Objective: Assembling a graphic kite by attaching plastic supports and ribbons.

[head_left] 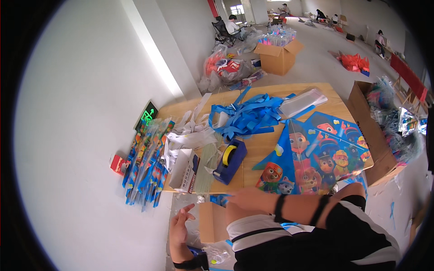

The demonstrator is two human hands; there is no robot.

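My left hand (pixel 181 222) is raised beside the front left edge of the table, its fingers apart and holding nothing. Close to it, below table height, is an open cardboard box (pixel 212 222). Across my lap reaches my right arm, and my right hand (pixel 239 198) is near the table's front edge; blur hides its fingers. A blue kite (pixel 325 151) printed with cartoon dogs lies at the table's right. Left of it stands a dark blue tape dispenser (pixel 230 161) with a yellow roll. A white carton (pixel 184 170) sits beside a bundle of thin clear rods (pixel 208 165).
Blue ribbon (pixel 248 113) is heaped at the back of the table (pixel 325 92), near clear plastic sleeves (pixel 304 103). White strips (pixel 187 135) and packaged kites (pixel 147 162) lie left, by the wall. A big carton (pixel 368 128) borders the right side. Several people sit farther off.
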